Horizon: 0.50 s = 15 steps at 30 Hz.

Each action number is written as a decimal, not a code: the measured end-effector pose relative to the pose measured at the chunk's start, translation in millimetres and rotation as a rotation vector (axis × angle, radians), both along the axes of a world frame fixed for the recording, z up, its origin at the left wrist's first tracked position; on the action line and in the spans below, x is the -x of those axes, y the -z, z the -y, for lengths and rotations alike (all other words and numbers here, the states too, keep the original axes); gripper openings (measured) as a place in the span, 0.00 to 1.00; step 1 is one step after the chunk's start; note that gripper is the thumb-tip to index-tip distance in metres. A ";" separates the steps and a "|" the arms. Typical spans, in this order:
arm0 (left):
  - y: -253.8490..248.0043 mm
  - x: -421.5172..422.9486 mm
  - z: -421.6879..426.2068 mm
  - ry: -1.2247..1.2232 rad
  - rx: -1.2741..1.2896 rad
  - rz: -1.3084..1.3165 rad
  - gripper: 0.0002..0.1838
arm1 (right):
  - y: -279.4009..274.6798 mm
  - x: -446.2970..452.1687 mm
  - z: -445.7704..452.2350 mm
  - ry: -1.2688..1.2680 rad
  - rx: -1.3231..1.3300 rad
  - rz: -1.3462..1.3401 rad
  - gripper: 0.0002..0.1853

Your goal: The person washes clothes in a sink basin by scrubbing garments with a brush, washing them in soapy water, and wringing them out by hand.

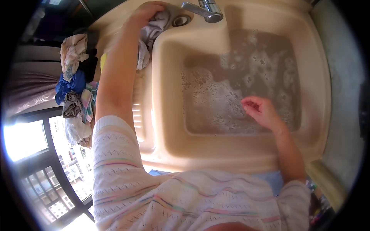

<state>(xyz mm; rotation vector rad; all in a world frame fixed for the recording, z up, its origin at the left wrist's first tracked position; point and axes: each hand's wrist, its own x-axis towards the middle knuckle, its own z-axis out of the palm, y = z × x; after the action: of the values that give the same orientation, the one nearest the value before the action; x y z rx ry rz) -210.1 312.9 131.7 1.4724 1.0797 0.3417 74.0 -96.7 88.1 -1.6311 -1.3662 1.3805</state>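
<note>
At the far left corner of the sink, my left hand (pixel 151 11) is closed on a crumpled light grey cloth (pixel 156 29); part of its grip is hidden. The cloth lies bunched on the ledge, and a paler end hangs down toward the ribbed board. Above the sudsy, murky water (pixel 239 82), my right hand (pixel 262 111) hovers with its fingers loosely curled and the thumb apart from them. Nothing shows in it. The beige sink (pixel 169 92) surrounds the water.
A chrome faucet (pixel 210 13) reaches over the sink's back edge, with a round drain fitting (pixel 181 20) to its left. Several crumpled clothes, among them a blue garment (pixel 71 84), are piled at the left edge. A window (pixel 27 140) stands beyond them.
</note>
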 end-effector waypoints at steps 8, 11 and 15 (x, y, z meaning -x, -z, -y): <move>-22.8 10.6 25.7 -0.106 0.206 0.165 0.14 | 1.0 0.9 -2.5 -0.012 0.001 -0.008 0.10; -16.4 5.4 21.4 -0.145 0.244 0.225 0.14 | 4.1 0.5 1.9 -0.011 -0.033 0.010 0.10; -17.5 -16.7 31.5 -0.210 -0.056 -0.069 0.13 | -4.9 1.5 2.1 -0.024 0.010 0.036 0.10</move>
<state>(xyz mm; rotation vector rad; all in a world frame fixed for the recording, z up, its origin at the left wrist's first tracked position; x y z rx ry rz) -193.4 281.4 149.2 1.4321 1.2939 0.4749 72.5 -98.8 93.1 -1.6580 -1.4062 1.3801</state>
